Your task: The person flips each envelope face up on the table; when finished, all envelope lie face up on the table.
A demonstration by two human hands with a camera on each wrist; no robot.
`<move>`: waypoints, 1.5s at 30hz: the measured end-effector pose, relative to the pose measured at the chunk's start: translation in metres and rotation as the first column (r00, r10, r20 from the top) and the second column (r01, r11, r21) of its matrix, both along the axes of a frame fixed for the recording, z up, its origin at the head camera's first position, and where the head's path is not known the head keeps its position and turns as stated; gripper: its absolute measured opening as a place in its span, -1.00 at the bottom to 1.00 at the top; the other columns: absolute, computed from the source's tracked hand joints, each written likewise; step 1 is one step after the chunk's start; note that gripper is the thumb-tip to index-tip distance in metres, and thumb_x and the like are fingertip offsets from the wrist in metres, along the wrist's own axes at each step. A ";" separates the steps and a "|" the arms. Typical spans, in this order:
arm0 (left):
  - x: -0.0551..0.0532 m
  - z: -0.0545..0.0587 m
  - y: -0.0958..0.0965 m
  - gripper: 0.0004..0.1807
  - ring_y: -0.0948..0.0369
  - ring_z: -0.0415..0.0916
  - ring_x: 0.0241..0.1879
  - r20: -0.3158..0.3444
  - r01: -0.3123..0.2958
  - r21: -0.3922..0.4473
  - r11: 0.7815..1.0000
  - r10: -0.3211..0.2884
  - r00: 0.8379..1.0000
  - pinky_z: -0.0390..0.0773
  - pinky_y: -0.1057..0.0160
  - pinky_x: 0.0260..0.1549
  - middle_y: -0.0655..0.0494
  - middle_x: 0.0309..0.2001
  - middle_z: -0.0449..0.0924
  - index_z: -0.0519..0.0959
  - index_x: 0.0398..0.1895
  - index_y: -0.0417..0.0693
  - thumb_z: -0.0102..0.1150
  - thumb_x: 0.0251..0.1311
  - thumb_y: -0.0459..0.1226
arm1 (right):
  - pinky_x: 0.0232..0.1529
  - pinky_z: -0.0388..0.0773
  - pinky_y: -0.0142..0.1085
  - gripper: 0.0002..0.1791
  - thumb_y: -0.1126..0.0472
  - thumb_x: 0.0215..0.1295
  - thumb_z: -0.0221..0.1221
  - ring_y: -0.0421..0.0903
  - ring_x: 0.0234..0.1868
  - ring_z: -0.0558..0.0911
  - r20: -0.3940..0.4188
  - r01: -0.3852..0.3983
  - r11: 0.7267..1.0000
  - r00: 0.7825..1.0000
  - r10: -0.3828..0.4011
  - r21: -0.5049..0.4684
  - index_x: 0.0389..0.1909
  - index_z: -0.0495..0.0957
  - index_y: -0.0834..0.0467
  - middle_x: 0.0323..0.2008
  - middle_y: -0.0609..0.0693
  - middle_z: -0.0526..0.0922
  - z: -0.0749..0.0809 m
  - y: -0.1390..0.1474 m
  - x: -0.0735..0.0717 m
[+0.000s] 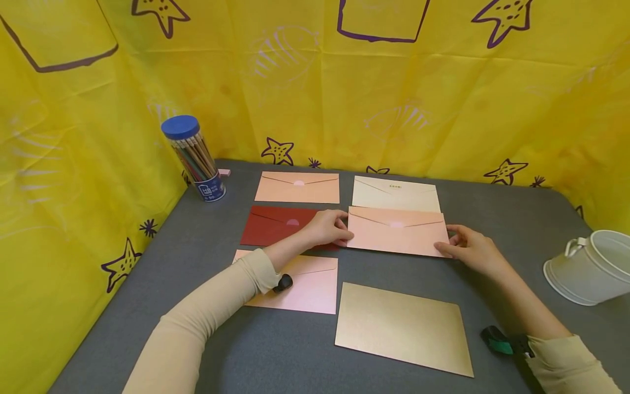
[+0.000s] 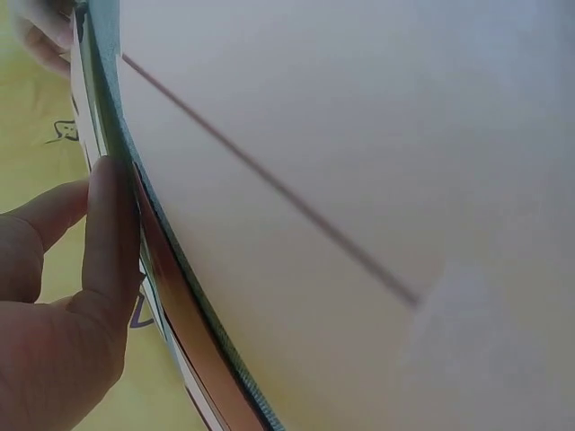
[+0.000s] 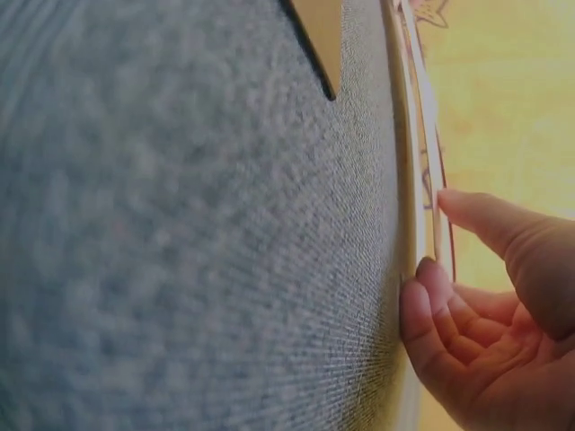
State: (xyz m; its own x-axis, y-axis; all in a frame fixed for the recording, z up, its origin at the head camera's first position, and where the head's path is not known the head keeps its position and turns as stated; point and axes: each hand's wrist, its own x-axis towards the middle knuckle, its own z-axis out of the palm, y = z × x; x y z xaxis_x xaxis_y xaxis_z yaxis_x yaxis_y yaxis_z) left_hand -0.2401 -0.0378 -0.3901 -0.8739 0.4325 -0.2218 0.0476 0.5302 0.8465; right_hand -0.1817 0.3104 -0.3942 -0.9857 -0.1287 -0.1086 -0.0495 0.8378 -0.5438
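Observation:
A light peach envelope (image 1: 394, 235) with a pale round seal is held between both hands, slightly raised, its top edge overlapping the cream envelope (image 1: 396, 191) behind. My left hand (image 1: 327, 227) pinches its left edge, the forearm crossing over the red envelope (image 1: 266, 225) and the pink envelope (image 1: 310, 284). At the right edge my right hand (image 1: 470, 249) pinches the lower corner, thumb on the front. In the right wrist view, the thumb and curled fingers (image 3: 431, 323) meet at the thin envelope edge. A gold envelope (image 1: 403, 328) lies nearer, face plain.
An orange-peach envelope (image 1: 295, 191) lies at the back left. A blue-lidded tub of pencils (image 1: 194, 158) stands at the far left, with a small pink block (image 1: 224, 172) beside it. A white metal bucket (image 1: 585, 273) is at the right. Yellow cloth (image 1: 315, 98) hangs behind the grey table (image 1: 275, 355).

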 end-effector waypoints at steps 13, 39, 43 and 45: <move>0.002 -0.001 0.004 -0.34 0.27 0.65 -0.55 -0.009 0.023 -0.022 0.999 -0.023 1.000 0.60 0.40 -0.39 0.02 -0.36 0.57 0.38 0.29 -0.32 0.37 0.10 -0.36 | -0.43 0.29 -0.26 -0.21 -0.15 0.28 0.22 -0.04 -0.39 0.44 -0.052 -0.024 0.998 0.998 0.028 0.062 0.22 0.38 0.45 -0.44 0.00 0.50 0.000 -0.001 0.003; 0.002 0.000 0.013 -0.79 0.29 0.60 -0.63 -0.149 0.069 -0.177 0.982 -0.096 0.984 0.39 0.44 -0.57 0.05 -0.52 0.53 0.51 -0.40 -0.23 0.37 0.12 -0.32 | -0.49 0.21 -0.25 -0.23 -0.01 0.24 0.29 -0.07 -0.49 0.35 -0.099 -0.096 0.983 0.989 0.112 0.158 0.20 0.37 0.54 -0.55 -0.03 0.39 -0.003 -0.006 0.002; 0.002 -0.002 0.013 -0.78 0.29 0.59 -0.64 -0.162 0.069 -0.179 0.981 -0.099 0.982 0.39 0.43 -0.58 0.05 -0.54 0.53 0.50 -0.43 -0.22 0.38 0.11 -0.32 | -0.48 0.22 -0.25 -0.24 -0.02 0.24 0.29 -0.07 -0.48 0.36 -0.105 -0.091 0.984 0.989 0.108 0.152 0.19 0.38 0.54 -0.54 -0.03 0.40 -0.004 -0.006 0.002; 0.002 -0.002 0.013 -0.78 0.29 0.59 -0.64 -0.176 0.073 -0.182 0.981 -0.106 0.979 0.38 0.43 -0.58 0.05 -0.55 0.53 0.49 -0.45 -0.22 0.38 0.10 -0.33 | -0.48 0.22 -0.25 -0.24 -0.01 0.23 0.29 -0.07 -0.48 0.36 -0.110 -0.088 0.985 0.988 0.105 0.148 0.19 0.38 0.53 -0.54 -0.03 0.40 -0.004 -0.006 0.002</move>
State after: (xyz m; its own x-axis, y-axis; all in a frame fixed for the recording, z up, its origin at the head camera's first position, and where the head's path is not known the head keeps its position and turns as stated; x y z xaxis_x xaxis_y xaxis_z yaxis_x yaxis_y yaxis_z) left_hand -0.2382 -0.0245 -0.3921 -0.8662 0.4799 -0.1391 0.2479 0.6545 0.7143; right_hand -0.1794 0.3045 -0.3981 -0.9763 -0.2158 -0.0170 -0.1906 0.8940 -0.4054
